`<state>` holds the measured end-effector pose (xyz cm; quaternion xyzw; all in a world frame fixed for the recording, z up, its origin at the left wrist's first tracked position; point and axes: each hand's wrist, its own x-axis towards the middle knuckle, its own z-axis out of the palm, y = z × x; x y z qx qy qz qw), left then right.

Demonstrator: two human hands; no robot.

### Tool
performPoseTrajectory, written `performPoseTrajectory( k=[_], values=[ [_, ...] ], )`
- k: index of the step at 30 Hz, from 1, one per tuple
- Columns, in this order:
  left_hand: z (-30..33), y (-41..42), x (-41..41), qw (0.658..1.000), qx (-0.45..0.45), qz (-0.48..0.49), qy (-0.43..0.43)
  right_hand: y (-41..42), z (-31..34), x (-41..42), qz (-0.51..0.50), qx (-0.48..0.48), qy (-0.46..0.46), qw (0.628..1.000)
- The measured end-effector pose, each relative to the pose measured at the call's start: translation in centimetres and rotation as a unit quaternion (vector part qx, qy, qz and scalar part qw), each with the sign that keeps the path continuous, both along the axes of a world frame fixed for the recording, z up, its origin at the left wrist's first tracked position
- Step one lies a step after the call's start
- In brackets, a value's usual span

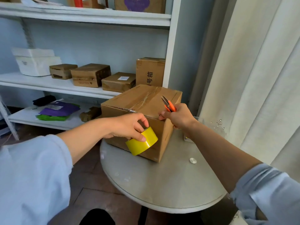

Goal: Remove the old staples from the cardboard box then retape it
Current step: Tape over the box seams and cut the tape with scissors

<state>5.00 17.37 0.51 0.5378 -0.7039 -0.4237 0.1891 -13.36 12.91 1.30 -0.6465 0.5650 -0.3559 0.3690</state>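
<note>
I see the brown cardboard box (142, 101) sitting closed at the far edge of the round, pale grey table (162, 184), one corner turned toward me. Its top flaps meet under a strip of clear tape that is wrinkled and bunched along the seam, and the near side panel looks plain.

My left hand (128, 125) has its grip closed round a roll of yellow packing tape (142, 142), thumb on the outer face and fingers over the top, holding the roll against the box's near side. My right hand (180, 116) has its grip clenched on a pair of small orange-handled thread snips (168, 103), blades pointing up and left over the lid, while one fingertip touches the box's upper front edge. Both sleeves are light blue.

A small round metal disc (192, 160) lies on the table, just right of the box.

Behind the box stands a white shelving unit (56, 85) carrying several smaller brown cartons (90, 75), a white foam container (35, 62), and purple and green mailer bags (60, 110) on the lowest board. A pale curtain (253, 78) hangs to the right. The floor (90, 176) is reddish-brown tile.
</note>
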Motion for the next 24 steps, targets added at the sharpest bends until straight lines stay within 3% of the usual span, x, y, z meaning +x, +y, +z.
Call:
performPoseTrajectory(
  k=[14,18,24],
  values=[
    [4.3,2.8,-0.5,0.987,-0.149,-0.012,0.055,3.4,1.2,-1.6,0.027,0.082,-0.083,0.993],
    [4.6,2.6,-1.4,0.97,-0.232,0.006,0.069,3.0,1.8,-1.9,-0.006,0.05,-0.176,0.983],
    [3.8,1.6,-2.5,0.942,-0.327,0.03,0.069,2.1,1.3,-1.9,0.021,-0.054,-0.254,0.966]
  ],
)
